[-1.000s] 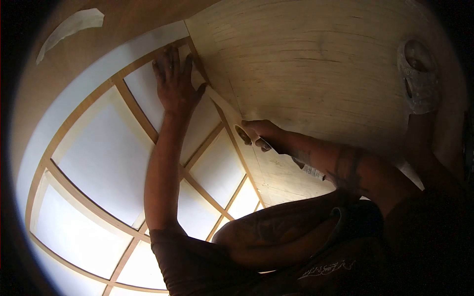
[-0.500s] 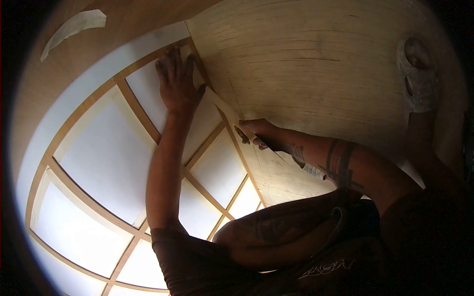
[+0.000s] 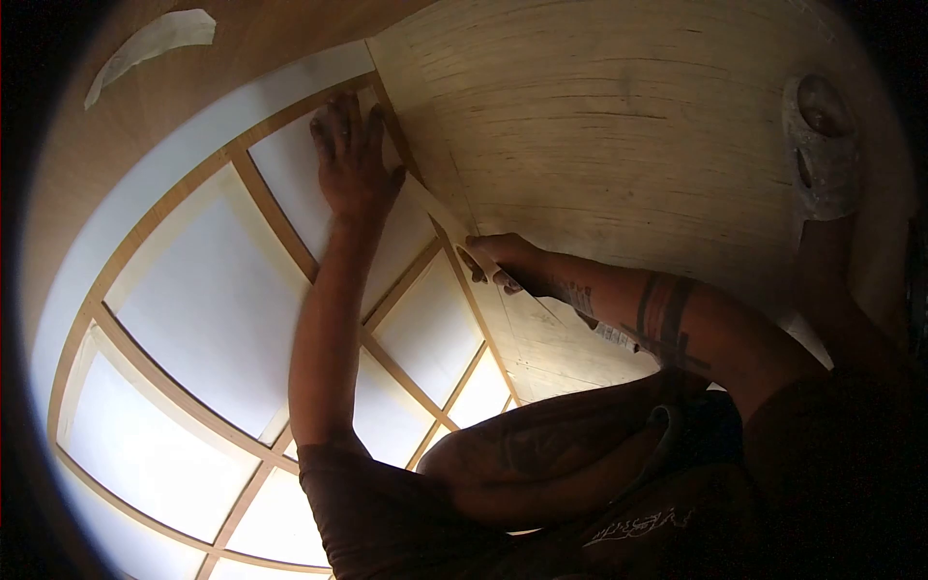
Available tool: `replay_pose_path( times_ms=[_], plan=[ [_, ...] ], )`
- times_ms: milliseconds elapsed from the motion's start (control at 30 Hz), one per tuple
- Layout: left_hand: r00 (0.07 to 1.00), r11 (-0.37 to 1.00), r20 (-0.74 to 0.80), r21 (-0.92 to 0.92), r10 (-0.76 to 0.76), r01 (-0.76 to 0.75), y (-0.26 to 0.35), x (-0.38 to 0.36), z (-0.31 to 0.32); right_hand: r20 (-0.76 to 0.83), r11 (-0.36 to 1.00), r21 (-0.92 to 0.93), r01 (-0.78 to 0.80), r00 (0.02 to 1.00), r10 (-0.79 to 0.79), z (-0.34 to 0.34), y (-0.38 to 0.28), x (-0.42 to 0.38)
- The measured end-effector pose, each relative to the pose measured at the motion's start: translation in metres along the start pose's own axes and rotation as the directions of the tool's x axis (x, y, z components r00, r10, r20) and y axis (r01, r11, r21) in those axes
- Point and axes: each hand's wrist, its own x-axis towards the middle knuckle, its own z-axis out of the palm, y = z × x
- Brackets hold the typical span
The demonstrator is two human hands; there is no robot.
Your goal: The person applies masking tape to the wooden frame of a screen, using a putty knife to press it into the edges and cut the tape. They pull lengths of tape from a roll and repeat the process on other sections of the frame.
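My left hand (image 3: pixel 353 159) lies with its fingers spread on the top corner of a wooden lattice frame (image 3: pixel 249 188) backed with white panels (image 3: pixel 208 295). Its thumb rests beside a pale strip of tape (image 3: pixel 432 205) that runs along the frame's right edge. The other end of this strip reaches my right hand (image 3: pixel 503 259), whose fingers are closed around it. Part of the strip and something with printed markings trail below my right forearm, too dark to make out fully.
A plywood surface (image 3: pixel 599 126) spreads to the right of the frame. A foot in a pale, worn shoe (image 3: pixel 822 145) stands at the far right. A loose piece of tape (image 3: pixel 155 43) sticks to the wood at upper left. My bent leg (image 3: pixel 551 454) is at the bottom.
The view has shifted very slightly. Both hands keep nearly the same places and the same hold.
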Motion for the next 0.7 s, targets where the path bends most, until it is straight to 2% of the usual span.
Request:
replay_pose_path(
  times_ms=[133,467,700],
  plan=[
    [1.0,1.0,0.018,0.021,-0.003,0.003,0.0,-0.001,-0.001,0.008,0.999,0.015,0.043,0.999,-0.044,0.0,0.003,-0.004],
    [1.0,1.0,-0.011,-0.023,-0.006,0.006,0.002,-0.001,-0.001,0.035,0.997,0.069,0.031,0.999,-0.033,-0.007,0.002,-0.014],
    [0.999,0.999,-0.032,-0.04,0.01,-0.011,0.003,0.0,0.0,-0.004,0.993,0.12,0.006,1.0,-0.005,-0.001,-0.002,-0.011]
  ],
)
